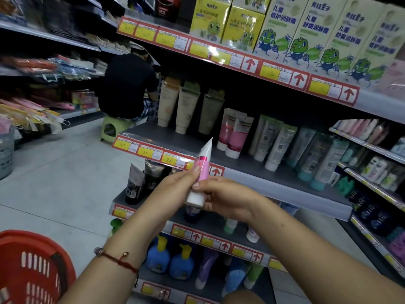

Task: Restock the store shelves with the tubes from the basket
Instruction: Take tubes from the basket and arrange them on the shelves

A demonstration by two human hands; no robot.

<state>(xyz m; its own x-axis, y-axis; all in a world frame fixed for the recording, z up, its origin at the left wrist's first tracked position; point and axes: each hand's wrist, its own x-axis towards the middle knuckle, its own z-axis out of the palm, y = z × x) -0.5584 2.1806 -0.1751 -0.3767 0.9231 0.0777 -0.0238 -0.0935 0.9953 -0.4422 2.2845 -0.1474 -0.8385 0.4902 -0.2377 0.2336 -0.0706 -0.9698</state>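
Note:
A pink and white tube (201, 170) with a white cap at its lower end is held tilted in front of the shelves. My left hand (175, 187) grips it from the left, thumb on the pink part. My right hand (221, 200) holds it from the right near the cap. The red basket (28, 266) sits at the bottom left by my left forearm; its contents are hidden. Behind the tube, the middle shelf (274, 172) holds upright tubes, among them two pink ones (233, 137).
A person in a black shirt (127, 86) sits on a green stool (111, 128) at the aisle's far end. Boxes with a frog picture (306, 29) fill the top shelf. Lower shelves carry bottles (171, 257). Another shelving unit (372, 161) stands to the right.

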